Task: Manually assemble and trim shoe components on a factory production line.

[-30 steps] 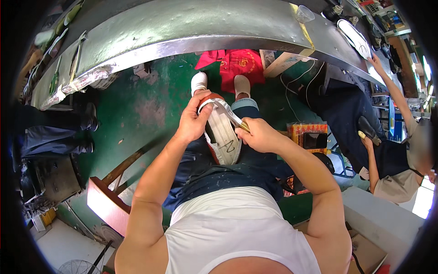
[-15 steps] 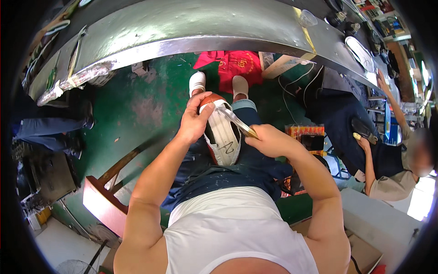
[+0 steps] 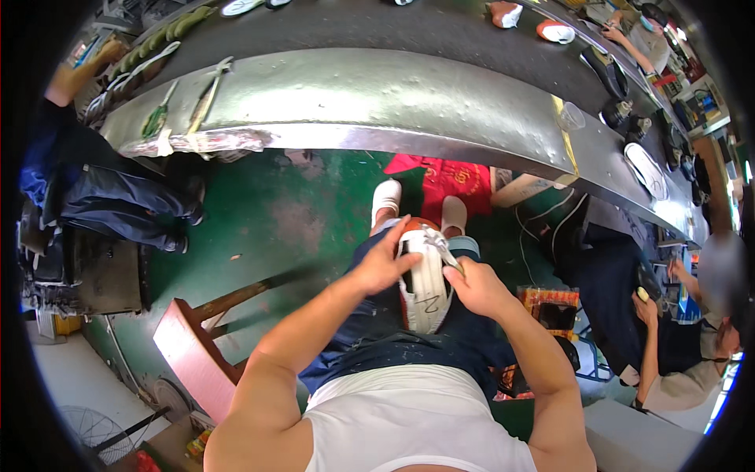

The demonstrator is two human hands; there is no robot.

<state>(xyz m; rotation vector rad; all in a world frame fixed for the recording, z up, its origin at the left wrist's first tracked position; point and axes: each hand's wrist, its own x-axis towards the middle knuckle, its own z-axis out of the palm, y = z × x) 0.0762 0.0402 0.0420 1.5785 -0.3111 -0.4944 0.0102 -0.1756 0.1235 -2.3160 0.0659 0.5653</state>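
A shoe stands between my thighs, white underside up, its reddish-brown toe pointing away from me. Dark marker strokes show near its heel end. My left hand grips the left side of the toe end, the thumb lying over the underside. In my right hand is a pair of metal pliers, the fingers closed round its handles at the shoe's right edge. The jaws reach to the toe end; whether they bite on the material is too small to tell.
A metal-edged bench crosses ahead, with several shoes on its dark belt and hand tools at left. A pink-topped stool stands left. Co-workers sit at both sides, the right one holding a dark shoe. Red cloth lies beyond my feet.
The view has tilted up, showing more of the bench. My right hand and the pliers have drawn closer to the shoe, and the pliers stand steeper. My left hand still grips the toe end.
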